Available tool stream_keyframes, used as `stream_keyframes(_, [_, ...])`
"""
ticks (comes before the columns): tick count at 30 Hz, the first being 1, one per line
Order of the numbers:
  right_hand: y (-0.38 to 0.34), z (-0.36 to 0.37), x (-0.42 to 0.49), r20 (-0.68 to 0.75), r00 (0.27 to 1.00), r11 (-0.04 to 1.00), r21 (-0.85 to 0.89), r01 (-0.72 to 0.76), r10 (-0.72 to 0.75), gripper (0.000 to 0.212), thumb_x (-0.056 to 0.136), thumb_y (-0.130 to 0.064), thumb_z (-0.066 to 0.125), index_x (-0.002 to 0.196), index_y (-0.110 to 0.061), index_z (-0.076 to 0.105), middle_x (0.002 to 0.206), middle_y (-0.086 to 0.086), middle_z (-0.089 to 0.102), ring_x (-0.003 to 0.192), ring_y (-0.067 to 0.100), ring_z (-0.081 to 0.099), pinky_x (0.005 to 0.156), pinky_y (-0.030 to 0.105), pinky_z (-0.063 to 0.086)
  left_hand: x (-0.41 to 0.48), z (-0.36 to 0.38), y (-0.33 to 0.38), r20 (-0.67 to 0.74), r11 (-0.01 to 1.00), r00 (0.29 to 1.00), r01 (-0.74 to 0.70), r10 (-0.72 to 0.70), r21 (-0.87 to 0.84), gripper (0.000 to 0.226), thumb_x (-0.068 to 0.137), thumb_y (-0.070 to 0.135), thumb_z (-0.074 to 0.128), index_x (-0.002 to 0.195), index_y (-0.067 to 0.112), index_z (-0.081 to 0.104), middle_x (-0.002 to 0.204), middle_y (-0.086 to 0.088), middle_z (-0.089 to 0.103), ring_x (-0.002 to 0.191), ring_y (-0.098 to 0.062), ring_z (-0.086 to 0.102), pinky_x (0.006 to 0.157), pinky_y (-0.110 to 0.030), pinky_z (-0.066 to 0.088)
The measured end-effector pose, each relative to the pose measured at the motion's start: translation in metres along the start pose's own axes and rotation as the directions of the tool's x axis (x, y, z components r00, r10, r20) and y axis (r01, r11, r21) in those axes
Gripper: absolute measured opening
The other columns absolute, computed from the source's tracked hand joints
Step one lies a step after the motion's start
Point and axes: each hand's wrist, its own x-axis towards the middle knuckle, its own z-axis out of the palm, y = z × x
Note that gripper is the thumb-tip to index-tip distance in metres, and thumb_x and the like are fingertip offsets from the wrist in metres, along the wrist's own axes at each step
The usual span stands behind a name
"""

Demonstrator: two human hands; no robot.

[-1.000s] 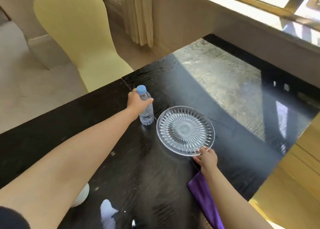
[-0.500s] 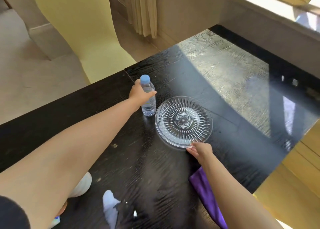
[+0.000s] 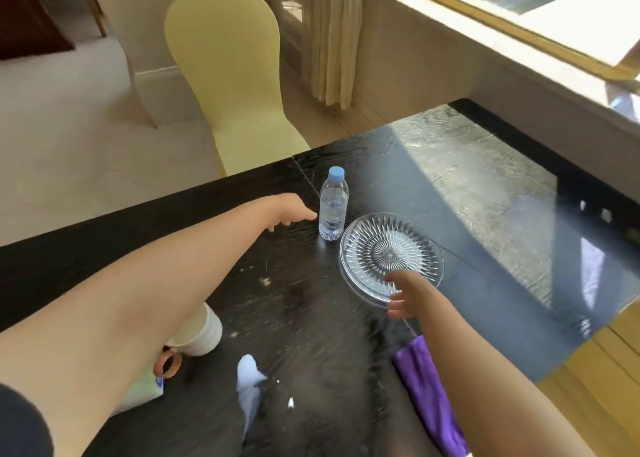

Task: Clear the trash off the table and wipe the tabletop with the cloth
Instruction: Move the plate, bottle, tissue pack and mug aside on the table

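A small clear water bottle (image 3: 333,209) with a blue cap stands upright on the black table (image 3: 311,304). My left hand (image 3: 292,211) hovers just left of it, fingers loose, not touching. A clear cut-glass plate (image 3: 391,254) lies to the bottle's right. My right hand (image 3: 403,295) hangs over the plate's near rim with relaxed fingers and holds nothing. A purple cloth (image 3: 427,394) lies under my right forearm at the table's near right. A crumpled white tissue (image 3: 249,392) and small crumbs lie in the near middle.
A cream cup (image 3: 199,328) lies on its side under my left forearm, beside an orange ring (image 3: 168,363) and a pale green packet (image 3: 143,392). A yellow chair (image 3: 239,76) stands beyond the far table edge. A window ledge (image 3: 502,62) runs along the right.
My left hand has let go of the bottle and pulled back to the left. My right hand has released the plate's rim. The view has tilted up.
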Motion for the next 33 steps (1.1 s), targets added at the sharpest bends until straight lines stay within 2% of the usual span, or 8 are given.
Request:
stream_keyframes(4, [-0.027,0.021,-0.019,0.045,0.996,0.931,-0.354,0.085,-0.074,0.024,0.09,-0.026,0.053,0.105,-0.009,0.047,0.082,0.007,0.046,0.067,0.022,0.048,0.061,0.034,0.044,-0.037,-0.02,-0.025,-0.002,0.997,1.0,0.022,-0.022,0.072,0.052,0.095,0.037,0.047,0.139,0.01,0.041,0.141,-0.009,0.05,0.125,-0.026,0.051,0.1,-0.051,0.039])
stream_keyframes(7, [-0.048,0.054,-0.028,0.12,0.98,0.818,-0.54,0.199,-0.16,0.023,0.091,-0.024,0.053,0.107,-0.007,0.051,0.082,0.008,0.051,0.07,0.022,0.051,0.072,0.036,0.046,-0.068,-0.038,-0.054,-0.029,0.996,0.999,0.023,-0.02,0.091,0.049,0.097,0.035,0.044,0.139,0.009,0.042,0.138,-0.009,0.052,0.124,-0.025,0.053,0.103,-0.05,0.041])
stream_keyframes(10, [-0.06,0.1,-0.037,0.246,0.956,0.723,-0.631,0.283,-0.159,0.027,0.094,-0.026,0.052,0.113,-0.007,0.051,0.106,0.01,0.061,0.099,0.024,0.061,0.09,0.035,0.046,-0.098,-0.053,-0.098,-0.078,0.993,0.996,0.044,-0.036,0.108,0.045,0.098,0.033,0.042,0.138,0.012,0.044,0.136,-0.008,0.053,0.122,-0.025,0.054,0.103,-0.048,0.043])
stream_keyframes(19, [-0.039,0.241,-0.066,0.495,0.855,0.425,-0.747,0.511,-0.157,0.031,0.094,-0.021,0.051,0.122,-0.007,0.054,0.119,0.008,0.059,0.096,0.018,0.056,0.078,0.033,0.051,-0.154,-0.057,-0.256,-0.143,0.96,0.95,0.273,-0.278,-0.052,0.044,0.097,0.033,0.044,0.139,0.017,0.044,0.136,-0.006,0.052,0.12,-0.023,0.054,0.098,-0.042,0.047])
stream_keyframes(24, [-0.008,0.271,-0.07,0.449,0.869,0.203,-0.85,0.487,-0.208,0.014,0.086,-0.014,0.054,0.077,-0.004,0.056,0.077,0.012,0.059,0.07,0.025,0.057,0.062,0.033,0.053,-0.149,-0.003,-0.317,-0.158,0.929,0.917,0.352,-0.366,-0.112,0.056,0.092,0.033,0.05,0.143,0.018,0.034,0.143,-0.008,0.043,0.121,-0.026,0.05,0.089,-0.036,0.049])
stream_keyframes(26, [0.014,0.276,-0.071,0.403,0.895,0.281,-0.851,0.444,-0.192,0.019,0.083,-0.011,0.053,0.065,-0.01,0.048,0.061,0.007,0.055,0.055,0.021,0.053,0.051,0.027,0.047,-0.142,0.024,-0.336,-0.16,0.91,0.899,0.384,-0.407,-0.153,0.063,0.089,0.033,0.052,0.145,0.014,0.03,0.137,-0.01,0.048,0.116,-0.026,0.053,0.083,-0.033,0.048])
stream_keyframes(29, [0.052,0.289,-0.08,0.484,0.875,0.568,-0.725,0.389,0.019,0.019,0.087,-0.011,0.047,0.069,-0.016,0.048,0.051,-0.003,0.052,0.043,0.01,0.046,0.045,0.019,0.037,-0.131,0.061,-0.353,-0.129,0.871,0.875,0.429,-0.467,-0.241,0.079,0.087,0.037,0.056,0.149,0.014,0.014,0.138,-0.013,0.046,0.121,-0.029,0.05,0.091,-0.035,0.044])
stream_keyframes(33, [0.09,0.314,-0.085,0.517,0.826,0.796,-0.392,0.462,-0.224,0.006,0.085,-0.023,0.057,0.083,-0.021,0.062,0.075,-0.003,0.058,0.064,0.011,0.055,0.056,0.019,0.049,-0.116,0.093,-0.359,-0.133,0.867,0.871,0.432,-0.472,-0.249,0.081,0.088,0.041,0.053,0.15,0.024,0.003,0.146,-0.016,0.031,0.13,-0.037,0.037,0.104,-0.041,0.038])
